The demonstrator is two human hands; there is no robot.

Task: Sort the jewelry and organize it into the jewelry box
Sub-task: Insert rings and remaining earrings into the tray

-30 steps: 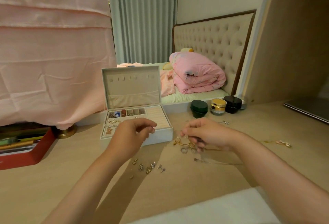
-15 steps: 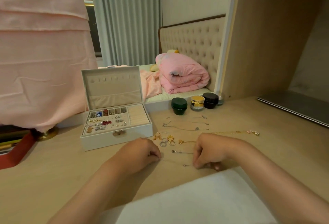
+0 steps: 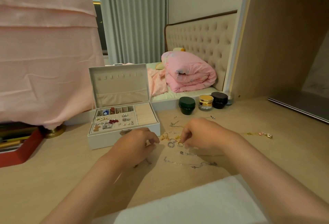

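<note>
the rings (image 3: 171, 143) lie at the tips of the right hand (image 3: 201, 134); its fingers (image 3: 183, 137) curl close, hold unclear. the left hand (image 3: 135, 145) hangs loose.

Right hand (image 3: 204, 134) hold on gold ring (image 3: 179, 143) unclear; earrings (image 3: 149, 162) partly hidden under left hand (image 3: 137, 145).

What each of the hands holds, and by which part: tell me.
Left hand: nothing visible in it. Right hand: fingertips touch a gold ring at its band, but a firm pinch cannot be confirmed.
</note>
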